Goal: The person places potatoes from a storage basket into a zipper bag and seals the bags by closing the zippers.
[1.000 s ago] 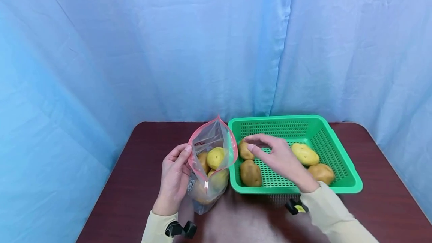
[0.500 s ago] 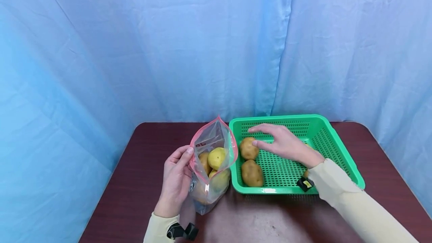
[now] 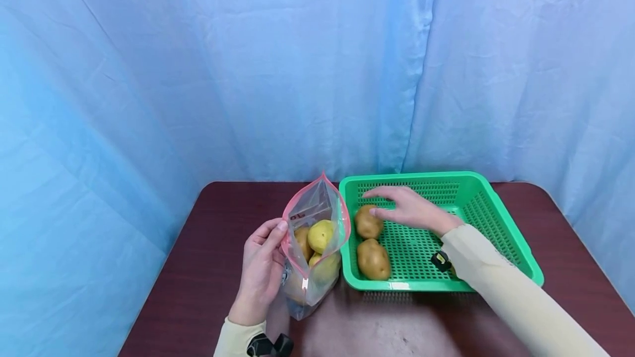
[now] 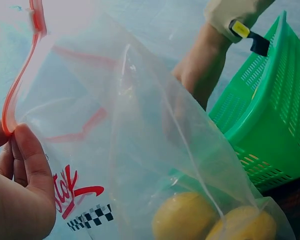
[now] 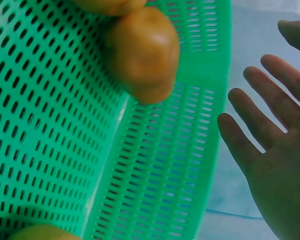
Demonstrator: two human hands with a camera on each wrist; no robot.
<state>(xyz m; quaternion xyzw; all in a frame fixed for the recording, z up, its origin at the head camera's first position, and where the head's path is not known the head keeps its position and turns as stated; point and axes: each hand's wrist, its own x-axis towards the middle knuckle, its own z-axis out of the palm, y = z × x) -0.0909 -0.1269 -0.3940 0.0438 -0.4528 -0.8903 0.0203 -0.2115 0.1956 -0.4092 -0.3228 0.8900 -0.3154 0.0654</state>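
Observation:
My left hand (image 3: 261, 263) pinches the left rim of a clear zip bag (image 4: 140, 75) with a pink-red zip edge, its mouth spread. Inside lie a yellow, roundish potato-like piece (image 3: 320, 236), a brown potato (image 3: 303, 242) and more pieces seen dimly through the plastic. My right hand (image 3: 409, 207), fingers extended and apart, hovers over the left part of a green basket (image 3: 421, 286). Its thumb tip overlaps the far brown potato (image 3: 368, 223) in the head view; contact cannot be told. A second brown potato (image 3: 374, 259) lies nearer the front.
The basket stands right beside the bag on a dark red-brown table (image 3: 198, 269). My right forearm hides most of the basket's right side; a yellowish piece (image 5: 45, 232) shows at the bottom of the right wrist view. Blue curtains (image 3: 297, 70) hang behind and at left.
My right hand has shifted slightly back and right, uncovering more of the far potato. The right forearm now covers the pieces at the basket's right. My left hand keeps pinching the bag.

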